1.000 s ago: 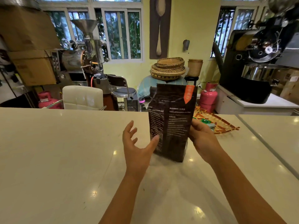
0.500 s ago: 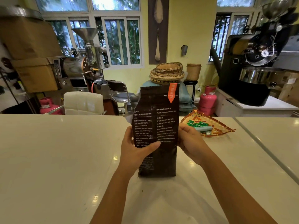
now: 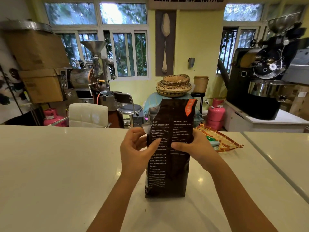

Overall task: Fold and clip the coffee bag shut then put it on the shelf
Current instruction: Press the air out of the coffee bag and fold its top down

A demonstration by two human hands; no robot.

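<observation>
While the coffee bag point(image 3: 168, 148) stands upright on the near part of the white worktop point(image 3: 58, 164), its torn top is open, so folding, clipping and shelving are all left to do. The left hand point(image 3: 135, 148) and right hand point(image 3: 195, 146) hold its sides, fingers point(image 3: 177, 145) curled around it

On my feed the coffee bag point(image 3: 170, 148) is dark brown with white print and an orange tab. Right of the bag, the woven tray point(image 3: 222, 141) is red and yellow. White counter point(image 3: 66, 164) underneath.
</observation>
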